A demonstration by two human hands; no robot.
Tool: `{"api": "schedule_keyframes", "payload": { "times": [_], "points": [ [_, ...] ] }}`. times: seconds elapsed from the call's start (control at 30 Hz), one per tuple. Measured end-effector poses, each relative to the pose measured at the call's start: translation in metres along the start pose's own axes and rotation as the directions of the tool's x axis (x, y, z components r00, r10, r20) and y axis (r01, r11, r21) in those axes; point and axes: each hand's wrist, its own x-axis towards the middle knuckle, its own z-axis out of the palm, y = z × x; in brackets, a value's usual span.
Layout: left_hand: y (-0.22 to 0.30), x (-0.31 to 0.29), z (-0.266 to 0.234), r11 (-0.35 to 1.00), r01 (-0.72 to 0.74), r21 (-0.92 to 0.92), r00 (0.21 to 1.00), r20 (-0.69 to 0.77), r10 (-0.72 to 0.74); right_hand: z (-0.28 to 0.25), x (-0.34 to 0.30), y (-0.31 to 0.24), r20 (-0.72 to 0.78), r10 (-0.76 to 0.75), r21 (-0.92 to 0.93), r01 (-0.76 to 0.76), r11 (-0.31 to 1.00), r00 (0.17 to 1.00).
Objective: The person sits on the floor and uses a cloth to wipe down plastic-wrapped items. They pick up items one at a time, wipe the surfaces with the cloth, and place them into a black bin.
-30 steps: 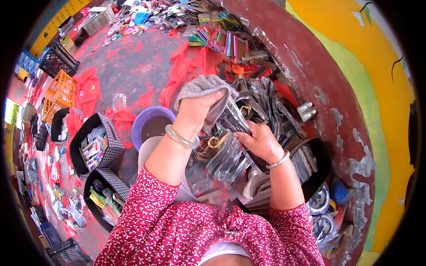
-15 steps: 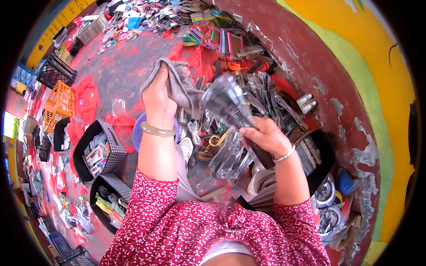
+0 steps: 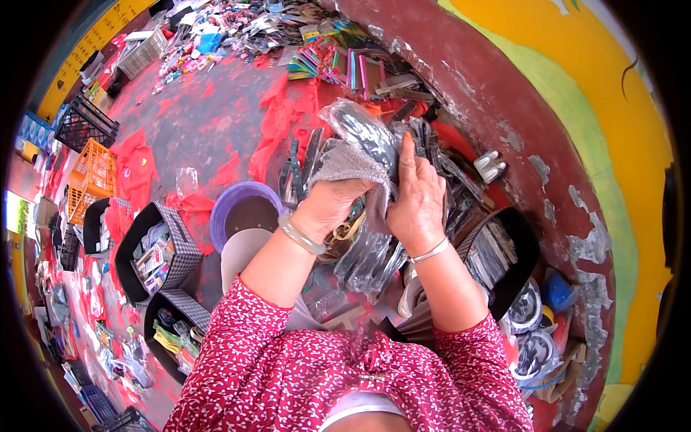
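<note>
My left hand (image 3: 332,205) is closed on a grey cloth (image 3: 347,164), with its thumb pointing to the right. The cloth lies against a dark flat item in clear plastic wrap (image 3: 365,135), whose exact kind I cannot make out. My right hand (image 3: 419,196) grips the lower right end of this package, index finger stretched along its edge. Light glints off the plastic. Under both hands lies a heap of similar dark plastic-wrapped packages (image 3: 367,259), partly hidden by my hands and forearms.
On the left stand a purple basin (image 3: 218,219), checked black storage boxes (image 3: 188,248) with small goods and an orange crate (image 3: 108,169). A black bin (image 3: 529,248) stands by my right forearm, near the peeling wall (image 3: 533,169). Goods are piled at the far end (image 3: 237,32).
My left hand with the cloth has moved right and down and now meets the package. My right hand has risen slightly, its index finger now extended. The purple basin shows more fully.
</note>
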Motion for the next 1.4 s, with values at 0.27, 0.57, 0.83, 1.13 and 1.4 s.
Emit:
{"api": "schedule_keyframes", "payload": {
  "times": [0.27, 0.57, 0.83, 1.13, 1.4],
  "points": [
    [0.000, 0.011, 0.003, 0.988, -0.154, -0.025, 0.971, -0.191, 0.147, 0.014, -0.009, 0.003, 0.255, 0.180, 0.851, -0.309, 0.424, 0.950],
    [-0.001, 0.005, 0.015, 0.999, -0.047, 0.011, 0.988, -0.149, 0.048, 0.019, -0.018, -0.016, 0.292, 0.185, 0.944, -0.313, 0.100, 0.938],
    [0.010, 0.003, 0.016, 0.970, -0.010, -0.242, 0.987, -0.159, -0.029, 0.019, -0.016, -0.019, 0.359, 0.180, 0.933, -0.352, -0.071, 0.916],
    [0.041, 0.016, -0.003, 0.967, -0.212, -0.143, 0.961, -0.212, 0.180, 0.017, -0.016, -0.004, 0.356, 0.294, 0.931, -0.365, -0.025, 0.887],
    [-0.023, -0.004, 0.008, 0.863, -0.203, 0.464, 0.960, -0.079, 0.268, 0.019, -0.010, -0.010, 0.119, 0.325, 0.927, -0.222, 0.303, 0.938]
  ]
}}
